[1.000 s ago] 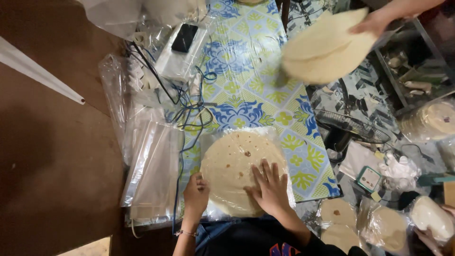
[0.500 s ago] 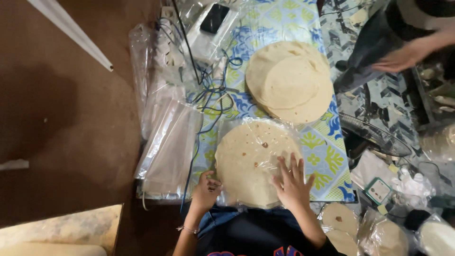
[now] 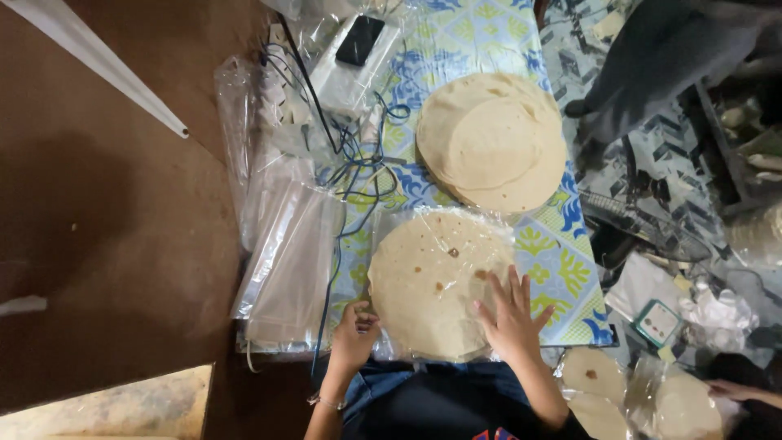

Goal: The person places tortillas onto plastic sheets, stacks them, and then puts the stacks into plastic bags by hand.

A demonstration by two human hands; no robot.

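A stack of round flatbreads inside a clear plastic bag point(image 3: 436, 281) lies on the blue and yellow patterned tablecloth point(image 3: 562, 253) right in front of me. My right hand point(image 3: 513, 314) rests flat on its right side with fingers spread. My left hand point(image 3: 354, 334) pinches the bag's left edge near the opening. A second, bare stack of flatbreads point(image 3: 493, 143) lies farther back on the cloth, touched by no hand.
A pile of empty clear bags point(image 3: 289, 261) lies left of the bagged stack. A blue cable point(image 3: 358, 163) and a phone point(image 3: 361, 39) sit at the back. Bagged flatbreads point(image 3: 643, 399) lie at lower right by another person's hand point(image 3: 733, 389). Another person's dark sleeve point(image 3: 652, 57) is at upper right.
The other person laid the loose flatbread stack down on the cloth and withdrew the arm. My hands stay on the bagged stack, the right one shifting slightly right.
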